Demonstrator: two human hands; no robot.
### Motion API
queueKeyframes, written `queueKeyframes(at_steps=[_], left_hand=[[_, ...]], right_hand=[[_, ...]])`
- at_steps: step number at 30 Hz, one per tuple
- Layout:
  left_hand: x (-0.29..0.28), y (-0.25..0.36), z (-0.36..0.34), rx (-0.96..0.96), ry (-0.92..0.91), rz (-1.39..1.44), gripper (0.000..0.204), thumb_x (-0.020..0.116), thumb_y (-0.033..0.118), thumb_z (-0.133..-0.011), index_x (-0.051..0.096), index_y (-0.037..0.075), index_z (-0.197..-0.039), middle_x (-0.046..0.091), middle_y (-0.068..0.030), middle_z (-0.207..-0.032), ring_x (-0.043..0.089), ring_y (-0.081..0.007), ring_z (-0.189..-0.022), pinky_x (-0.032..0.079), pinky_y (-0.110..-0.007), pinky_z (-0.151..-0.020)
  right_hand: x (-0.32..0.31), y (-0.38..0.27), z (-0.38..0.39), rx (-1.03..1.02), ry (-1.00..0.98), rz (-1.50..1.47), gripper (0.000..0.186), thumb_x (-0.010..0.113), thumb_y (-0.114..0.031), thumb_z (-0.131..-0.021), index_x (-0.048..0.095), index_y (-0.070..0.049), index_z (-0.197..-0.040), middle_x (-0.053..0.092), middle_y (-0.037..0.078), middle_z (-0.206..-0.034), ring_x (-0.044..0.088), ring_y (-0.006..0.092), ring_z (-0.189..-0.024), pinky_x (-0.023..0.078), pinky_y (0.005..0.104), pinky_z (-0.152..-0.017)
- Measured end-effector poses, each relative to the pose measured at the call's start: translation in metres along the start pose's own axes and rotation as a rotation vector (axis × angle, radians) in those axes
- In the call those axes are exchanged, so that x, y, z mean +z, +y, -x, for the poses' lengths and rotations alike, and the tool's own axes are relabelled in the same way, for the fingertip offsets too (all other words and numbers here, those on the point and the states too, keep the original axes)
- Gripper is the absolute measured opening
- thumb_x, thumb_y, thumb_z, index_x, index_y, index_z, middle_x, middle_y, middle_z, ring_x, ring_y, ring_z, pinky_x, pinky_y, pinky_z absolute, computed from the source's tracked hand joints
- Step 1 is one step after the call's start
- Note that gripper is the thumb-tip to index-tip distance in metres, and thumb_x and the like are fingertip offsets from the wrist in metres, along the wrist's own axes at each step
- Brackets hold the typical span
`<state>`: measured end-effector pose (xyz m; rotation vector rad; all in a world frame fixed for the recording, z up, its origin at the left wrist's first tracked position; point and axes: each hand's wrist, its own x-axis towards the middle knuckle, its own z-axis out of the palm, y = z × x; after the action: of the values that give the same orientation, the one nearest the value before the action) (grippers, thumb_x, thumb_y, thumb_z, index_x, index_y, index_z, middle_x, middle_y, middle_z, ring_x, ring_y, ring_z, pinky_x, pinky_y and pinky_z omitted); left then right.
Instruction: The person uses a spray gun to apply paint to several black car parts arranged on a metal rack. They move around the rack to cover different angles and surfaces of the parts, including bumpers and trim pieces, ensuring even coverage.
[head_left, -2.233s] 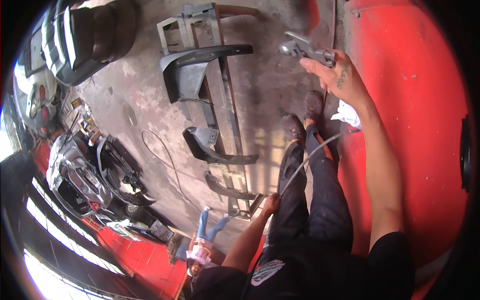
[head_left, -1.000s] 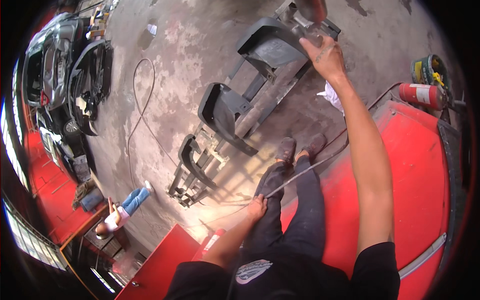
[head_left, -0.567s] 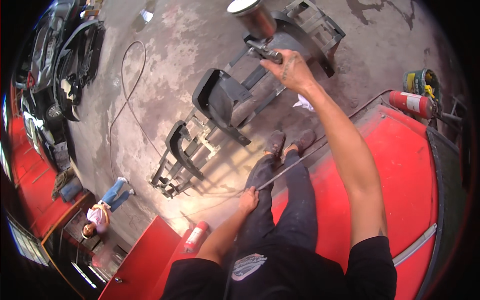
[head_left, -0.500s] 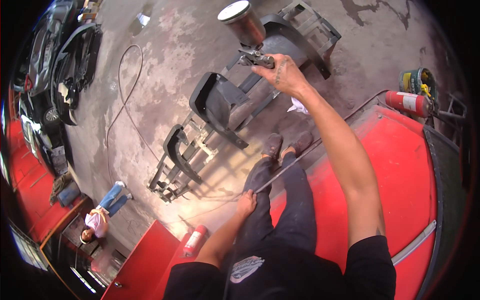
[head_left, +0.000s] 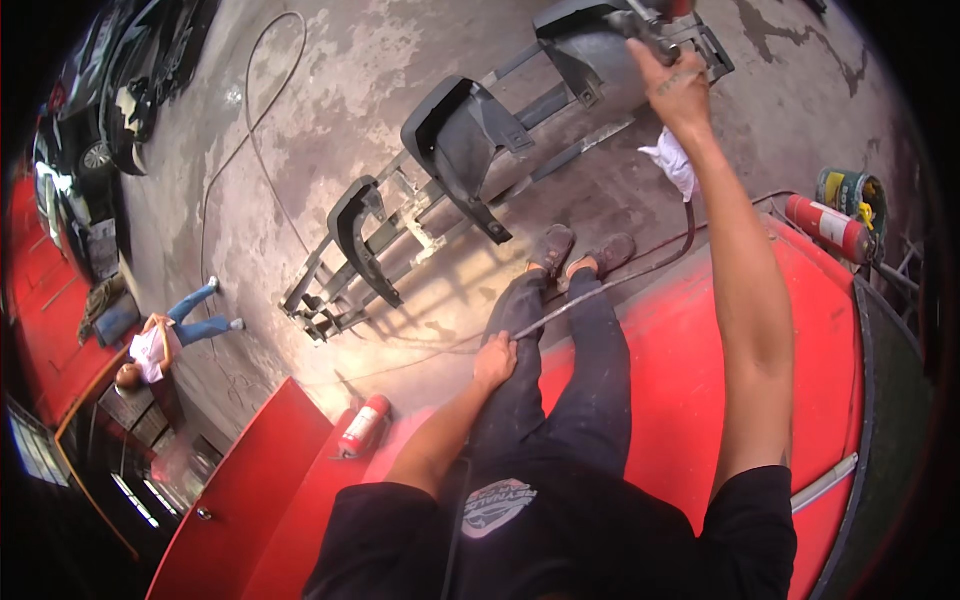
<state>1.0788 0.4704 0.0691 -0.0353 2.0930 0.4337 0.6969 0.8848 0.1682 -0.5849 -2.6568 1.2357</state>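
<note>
The fingers (head_left: 650,68) of the right hand (head_left: 680,95) were wrapped around the handle of a metal spray gun (head_left: 647,34), closed as far as the grip allowed; some were hidden behind it. The spray gun lay just beyond those fingers, on their far left side, its top cut off by the upper edge of the view. It showed in front of the right end of the farthest of three dark curved panels (head_left: 580,62); whether it touched the panel could not be told. The panels sat in a row on a metal rack (head_left: 575,152), which slanted from near left to far right across the concrete floor (head_left: 350,90).

The left hand (head_left: 495,362), nearer the body by the left thigh, was closed around a grey hose (head_left: 598,291). The hose ran rightward across the legs, then bent up toward a white cloth (head_left: 672,165) below the right wrist. Right of the cloth were a red fire extinguisher (head_left: 828,228) and a green bucket (head_left: 836,190).
</note>
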Motion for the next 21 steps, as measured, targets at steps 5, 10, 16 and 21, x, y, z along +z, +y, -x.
queueKeyframes(at_steps=[5, 10, 16, 21], left_hand=[[-0.002, 0.003, -0.001, -0.003, -0.022, -0.026, 0.03, 0.053, 0.03, -0.106, 0.057, 0.002, -0.114, 0.066, -0.0294, -0.114, 0.066, -0.0494, -0.105, 0.053, -0.057, -0.092], [0.006, -0.001, 0.004, -0.006, -0.018, -0.015, 0.031, 0.052, 0.03, -0.106, 0.056, 0.0, -0.115, 0.065, -0.0316, -0.113, 0.066, -0.0508, -0.104, 0.053, -0.058, -0.091], [0.009, -0.007, 0.001, -0.007, -0.033, 0.008, 0.031, 0.052, 0.029, -0.106, 0.056, 0.0, -0.115, 0.064, -0.0326, -0.112, 0.065, -0.0517, -0.105, 0.052, -0.058, -0.092], [-0.001, -0.005, -0.002, 0.016, -0.043, 0.005, 0.03, 0.053, 0.03, -0.106, 0.056, 0.002, -0.115, 0.064, -0.031, -0.114, 0.064, -0.0517, -0.106, 0.052, -0.058, -0.092]], right_hand=[[0.055, -0.02, 0.052, 0.0, -0.486, -0.21, 0.039, 0.077, -0.038, -0.093, 0.074, 0.0, -0.103, 0.067, 0.009, -0.071, 0.06, 0.0237, -0.064, 0.051, 0.0387, -0.068], [0.08, -0.024, 0.063, 0.018, -0.567, -0.207, 0.037, 0.077, -0.035, -0.094, 0.071, 0.001, -0.097, 0.061, 0.008, -0.065, 0.053, 0.0223, -0.06, 0.048, 0.0384, -0.064], [0.097, 0.006, 0.047, -0.127, -0.121, -0.094, 0.037, 0.075, -0.037, -0.095, 0.073, 0.0, -0.103, 0.068, 0.016, -0.071, 0.064, 0.0288, -0.064, 0.05, 0.0408, -0.067], [0.07, 0.017, 0.035, -0.136, -0.378, -0.025, 0.038, 0.075, -0.038, -0.095, 0.075, -0.004, -0.111, 0.07, 0.017, -0.076, 0.064, 0.0319, -0.07, 0.051, 0.0418, -0.072]])
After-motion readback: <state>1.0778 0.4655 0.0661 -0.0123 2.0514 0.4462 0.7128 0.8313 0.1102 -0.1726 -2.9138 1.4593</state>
